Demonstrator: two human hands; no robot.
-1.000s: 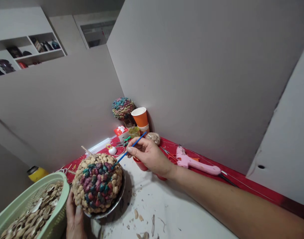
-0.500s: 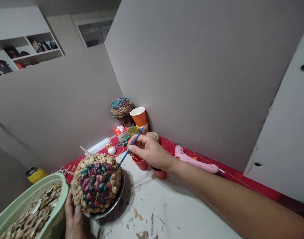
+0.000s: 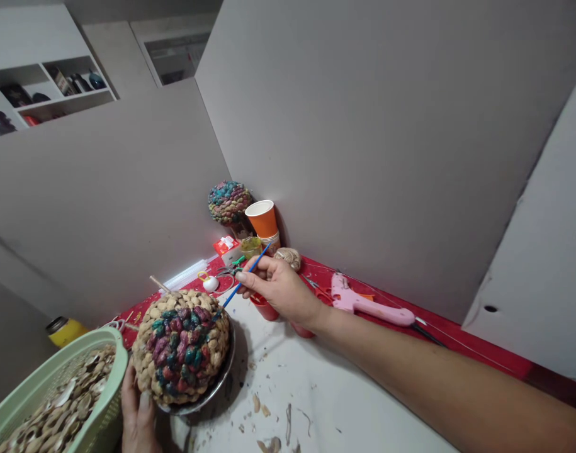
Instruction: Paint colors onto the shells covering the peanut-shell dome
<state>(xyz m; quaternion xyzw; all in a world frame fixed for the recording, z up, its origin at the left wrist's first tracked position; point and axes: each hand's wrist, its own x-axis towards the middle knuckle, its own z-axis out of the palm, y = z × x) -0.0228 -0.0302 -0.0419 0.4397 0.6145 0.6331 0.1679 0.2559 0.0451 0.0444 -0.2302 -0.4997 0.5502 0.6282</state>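
Observation:
A ball covered in peanut shells (image 3: pixel 148 371) rests in a metal bowl (image 3: pixel 211 399). Teal, purple and red paint colours its middle, while the shells around are bare tan. My left hand (image 3: pixel 140 412) grips the ball's lower left side, thumb towards the front. Between the thumb and fingers of my right hand (image 3: pixel 285 289) is a thin blue paintbrush (image 3: pixel 241 282), slanting down, its tip at the ball's upper right by the painted patch. Red cups (image 3: pixel 265 308) stand beneath my right hand, partly hidden by it.
A green basket of shells (image 3: pixel 120 371) is at left, near a yellow container (image 3: pixel 65 332). Behind stand a painted shell ball (image 3: pixel 230 202), orange paper cup (image 3: pixel 262 220), twine ball (image 3: pixel 288 258) and pliers (image 3: pixel 228 270). A pink glue gun (image 3: pixel 370 305) lies right. Shell scraps litter the white tabletop (image 3: pixel 335 384).
The brush tip has shifted slightly left and down over the ball, and my right hand has moved a little left with it. My left hand keeps its hold.

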